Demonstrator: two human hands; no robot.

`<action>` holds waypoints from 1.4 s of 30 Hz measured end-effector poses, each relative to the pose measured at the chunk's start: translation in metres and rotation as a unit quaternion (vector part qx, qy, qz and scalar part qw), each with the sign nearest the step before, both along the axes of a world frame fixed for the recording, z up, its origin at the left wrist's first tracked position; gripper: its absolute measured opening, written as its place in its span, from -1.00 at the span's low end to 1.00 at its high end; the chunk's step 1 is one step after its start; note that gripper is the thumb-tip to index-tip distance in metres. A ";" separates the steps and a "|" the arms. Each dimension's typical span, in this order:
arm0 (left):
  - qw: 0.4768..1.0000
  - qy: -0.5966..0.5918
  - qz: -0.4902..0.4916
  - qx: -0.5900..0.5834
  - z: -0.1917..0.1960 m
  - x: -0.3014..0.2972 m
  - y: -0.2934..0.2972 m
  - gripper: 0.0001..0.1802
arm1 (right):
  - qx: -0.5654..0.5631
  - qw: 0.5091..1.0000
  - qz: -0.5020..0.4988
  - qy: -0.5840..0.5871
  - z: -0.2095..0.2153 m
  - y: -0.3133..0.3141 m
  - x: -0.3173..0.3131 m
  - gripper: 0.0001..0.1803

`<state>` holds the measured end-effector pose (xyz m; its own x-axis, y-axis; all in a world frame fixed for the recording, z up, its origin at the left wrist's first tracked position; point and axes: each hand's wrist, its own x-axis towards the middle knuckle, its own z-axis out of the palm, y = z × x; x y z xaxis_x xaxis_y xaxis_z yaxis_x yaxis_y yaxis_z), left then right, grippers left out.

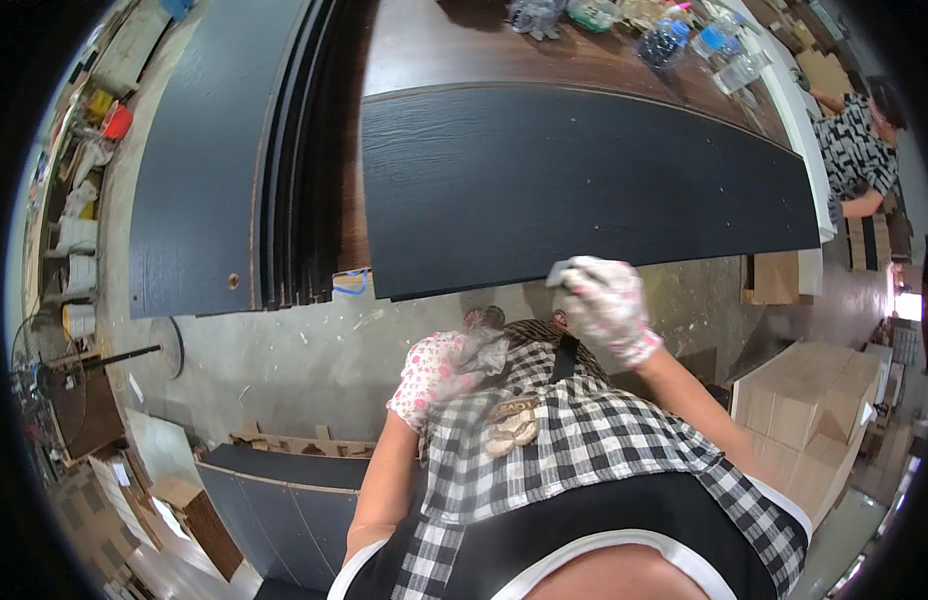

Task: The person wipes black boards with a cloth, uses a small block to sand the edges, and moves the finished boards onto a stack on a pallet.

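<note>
Left hand, gloved in white cloth with pink flowers [424, 378]: held low before the waist, well apart from the right; closed on a crumpled, greyish, see-through wad [486, 353], blurred, material hard to tell.
Right hand, in a matching flowered glove [609, 305]: raised to the near edge of the central board; fingertips pinched on a small, pale, flat piece [558, 273], just at that edge, contact impossible to tell.
White round tubs [78, 240]: lined up along the far left side of the grey floor.
Bright red plastic bucket [116, 122]: beyond the tubs, near the upper left rim.
Stack of long black wood-grain boards [199, 170]: left of centre, with layered edges showing on the right side.
Low pile of dark blue-grey panels [284, 525]: at lower left, beside the left forearm.
Glossy brown wood-grain tabletop [454, 50]: behind and beneath the central board.
Black-and-white checked apron [594, 435]: worn over a black top, below both hands.
Central black wood-grain board [584, 185]: lying flat across the table, speckled with small pale flecks, directly beyond the right hand.
Clear plastic bottles with blue parts [664, 44]: grouped at the table's upper right.
Large brown cardboard box [809, 400]: on the right, beyond the right forearm.
Co-worker in a black-and-white patterned shirt [852, 145]: at far right, beside the table's white edge, wearing grey gloves.
</note>
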<state>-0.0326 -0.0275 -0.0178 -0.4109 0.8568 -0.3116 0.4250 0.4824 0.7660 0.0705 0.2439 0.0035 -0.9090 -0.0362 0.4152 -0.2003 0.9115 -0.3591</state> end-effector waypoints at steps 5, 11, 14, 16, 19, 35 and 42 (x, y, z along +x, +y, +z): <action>0.997 0.004 -0.002 0.074 0.005 -0.009 0.017 -0.35 | 0.042 0.984 -0.172 0.001 0.013 0.002 0.030 -0.72; 0.830 -0.387 0.196 0.351 0.011 -0.049 0.038 -0.28 | 0.058 0.979 -0.184 0.062 -0.028 -0.009 0.026 -0.70; 0.883 -0.206 0.194 0.373 0.009 -0.080 0.059 -0.33 | 0.009 0.920 -0.385 0.075 -0.022 0.055 0.079 -0.73; 0.909 -0.138 0.204 0.336 0.026 -0.085 0.081 -0.41 | 0.034 0.879 -0.462 0.110 -0.020 0.078 0.093 -0.73; 0.923 -0.056 0.240 0.296 0.028 -0.081 0.115 -0.47 | -0.049 0.911 -0.403 0.075 -0.010 0.046 0.074 -0.71; 0.925 0.364 0.022 0.106 0.066 0.038 0.235 -0.39 | 0.006 0.857 -0.509 0.082 0.008 0.282 0.252 -0.67; 0.924 0.350 0.040 0.148 0.079 0.113 0.367 -0.30 | -0.002 0.838 -0.528 0.137 0.009 0.480 0.355 -0.70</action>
<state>0.0806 0.3394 0.0614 -0.4885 0.8204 0.2973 0.8387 0.3474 0.4194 0.4258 0.7242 0.0124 -0.3034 0.7303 0.6121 0.6418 0.6314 -0.4352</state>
